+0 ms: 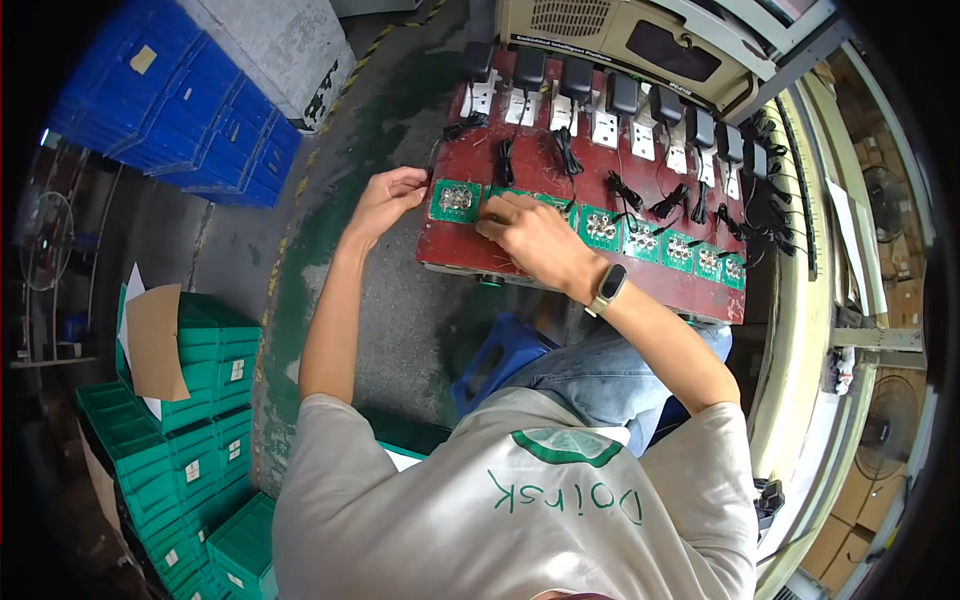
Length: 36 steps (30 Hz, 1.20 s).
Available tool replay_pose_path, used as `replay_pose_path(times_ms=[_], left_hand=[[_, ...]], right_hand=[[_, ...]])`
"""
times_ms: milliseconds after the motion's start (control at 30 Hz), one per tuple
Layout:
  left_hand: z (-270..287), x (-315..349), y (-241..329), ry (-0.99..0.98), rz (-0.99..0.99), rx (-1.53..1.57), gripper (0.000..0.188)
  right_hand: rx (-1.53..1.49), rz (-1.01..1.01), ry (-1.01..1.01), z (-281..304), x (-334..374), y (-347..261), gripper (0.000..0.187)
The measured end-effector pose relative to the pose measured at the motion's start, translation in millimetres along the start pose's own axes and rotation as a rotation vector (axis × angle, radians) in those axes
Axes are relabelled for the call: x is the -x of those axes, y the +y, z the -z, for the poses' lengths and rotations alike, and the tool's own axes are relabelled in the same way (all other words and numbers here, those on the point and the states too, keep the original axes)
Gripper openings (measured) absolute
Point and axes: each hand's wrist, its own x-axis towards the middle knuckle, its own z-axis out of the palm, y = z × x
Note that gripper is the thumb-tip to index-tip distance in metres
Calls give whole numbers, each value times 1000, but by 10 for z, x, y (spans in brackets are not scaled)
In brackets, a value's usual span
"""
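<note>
A row of green circuit boards with round metal parts lies along the near side of a dark red work board (pixel 465 243). My left hand (pixel 385 205) is at the red board's left edge, fingers bent toward the thumb beside the leftmost circuit board (pixel 455 201). A thin black cord runs down near these fingertips; whatever they grip is too small to make out. My right hand (pixel 535 238) reaches over the neighbouring circuit board, its fingers curled down and partly covering it. What lies under those fingertips is hidden. Farther right, another circuit board (pixel 601 230) shows uncovered.
Black power adapters (pixel 577 78) stand in a row along the far side, their bundled cords (pixel 506 160) lying across the red board. A beige machine case (pixel 640 45) is behind them. Blue crates (pixel 190 110) and green crates (pixel 190 450) are stacked leftward; a blue stool (pixel 500 355) stands below.
</note>
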Motion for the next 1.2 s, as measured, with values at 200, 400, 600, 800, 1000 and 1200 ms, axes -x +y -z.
replay_pose_path(times_ms=[200, 400, 600, 800, 1000, 1200], left_hand=[[-29, -8, 408, 101, -1, 64, 25], [54, -270, 465, -38, -46, 29, 31], [-352, 42, 865, 55, -203, 205, 36], [-558, 187, 953, 104, -268, 190, 35], [-597, 192, 792, 161, -344, 58, 31], [-695, 242, 830, 163, -290, -16, 24]], right_hand=[[-484, -102, -39, 434, -277, 181, 21], [60, -1, -153, 811, -381, 599, 11], [179, -34, -388, 707, -460, 546, 4], [181, -22, -387, 531, -423, 575, 6], [211, 19, -314, 409, -338, 594, 10], [244, 9, -239, 356, -312, 471, 10]])
